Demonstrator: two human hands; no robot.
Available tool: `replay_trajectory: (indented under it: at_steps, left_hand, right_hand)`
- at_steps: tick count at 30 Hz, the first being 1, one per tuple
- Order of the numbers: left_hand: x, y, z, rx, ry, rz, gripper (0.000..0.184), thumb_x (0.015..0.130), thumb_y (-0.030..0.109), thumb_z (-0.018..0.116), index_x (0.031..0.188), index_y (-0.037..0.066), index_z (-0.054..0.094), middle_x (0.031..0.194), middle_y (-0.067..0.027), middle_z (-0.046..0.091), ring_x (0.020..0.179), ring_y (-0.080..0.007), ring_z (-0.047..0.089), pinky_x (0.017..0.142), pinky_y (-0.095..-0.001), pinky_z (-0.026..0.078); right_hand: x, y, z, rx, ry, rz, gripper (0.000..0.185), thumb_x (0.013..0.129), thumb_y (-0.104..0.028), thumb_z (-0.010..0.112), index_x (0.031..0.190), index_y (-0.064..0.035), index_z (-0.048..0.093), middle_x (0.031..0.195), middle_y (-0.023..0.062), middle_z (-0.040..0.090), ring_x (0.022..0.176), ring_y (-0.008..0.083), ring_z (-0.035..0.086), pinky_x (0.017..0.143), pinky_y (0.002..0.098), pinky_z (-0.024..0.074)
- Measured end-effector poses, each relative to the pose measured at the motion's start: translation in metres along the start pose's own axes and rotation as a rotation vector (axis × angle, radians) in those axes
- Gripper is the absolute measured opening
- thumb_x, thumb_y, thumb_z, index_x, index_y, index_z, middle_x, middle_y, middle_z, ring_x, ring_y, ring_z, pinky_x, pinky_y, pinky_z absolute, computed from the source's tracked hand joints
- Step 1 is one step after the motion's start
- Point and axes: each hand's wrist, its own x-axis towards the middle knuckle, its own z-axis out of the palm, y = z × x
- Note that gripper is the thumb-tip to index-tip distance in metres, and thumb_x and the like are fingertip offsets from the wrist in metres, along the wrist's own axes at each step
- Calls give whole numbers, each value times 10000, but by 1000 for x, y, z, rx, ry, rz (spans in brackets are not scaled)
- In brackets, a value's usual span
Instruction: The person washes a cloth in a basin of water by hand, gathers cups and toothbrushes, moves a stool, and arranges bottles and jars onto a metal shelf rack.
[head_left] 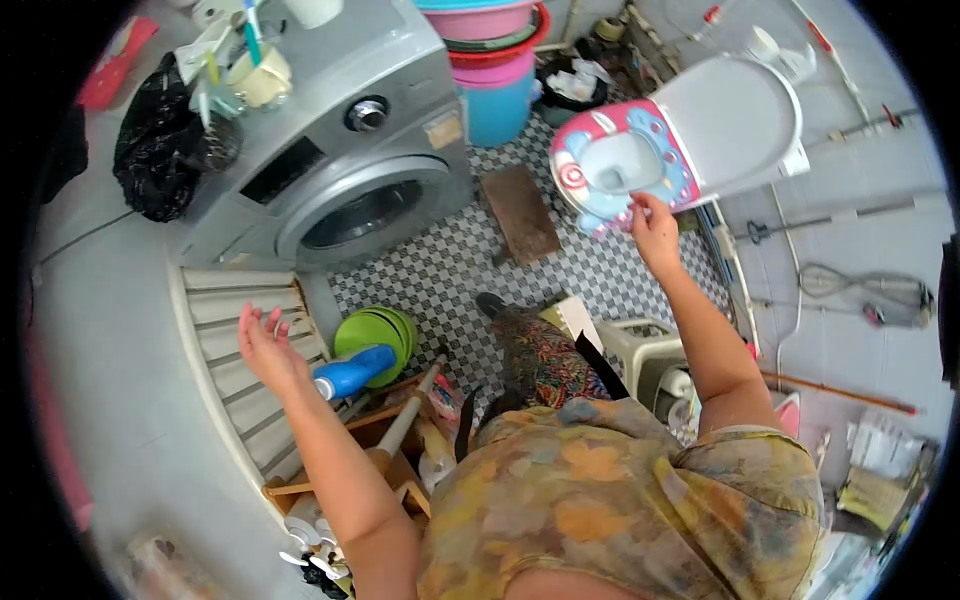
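Observation:
My left hand [268,350] is raised in front of the white slatted panel [225,350]. Its fingers are apart and nothing is in them. Close below it lie a blue bottle with a white cap [358,371] and stacked green basins [392,335]. My right hand [656,236] appears over the near edge of a pink and blue patterned toilet seat [660,135]. Its fingers are loosely bent, with no object visible in them; whether they touch the seat I cannot tell. The white toilet lid [735,120] stands raised behind the seat.
A grey washing machine [400,130] stands at upper left, beside a blue bucket [497,108] under stacked basins. A brown board [520,214] lies on the checkered floor [450,245]. Near my legs are a pale stool [640,345] and a wooden shelf [385,430].

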Motion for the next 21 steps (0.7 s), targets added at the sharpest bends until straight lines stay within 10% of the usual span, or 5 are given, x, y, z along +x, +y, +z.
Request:
replay_trajectory:
  at_steps: [3,21]
  left_hand:
    - [-33,-2,-11,4,-19,-3,293,852,160,458,1110,23,461,1010,-74,476,799,-165,535,613,-246,395]
    - [-147,-28,-3,-56,-375,-101,281,849,146,462,1107,35,468,954,-58,511,775,-152,554,602,-233,416]
  right_hand:
    - [-80,33,-38,-28,-78,306,176,778,-88,513,932,-21,567,841,153,592,658,227,599,579,313,469]
    - [-352,120,-184,-410,-246,582,167,752,-115,470,858,-63,588,804,218,577,756,364,561,687,412,451]
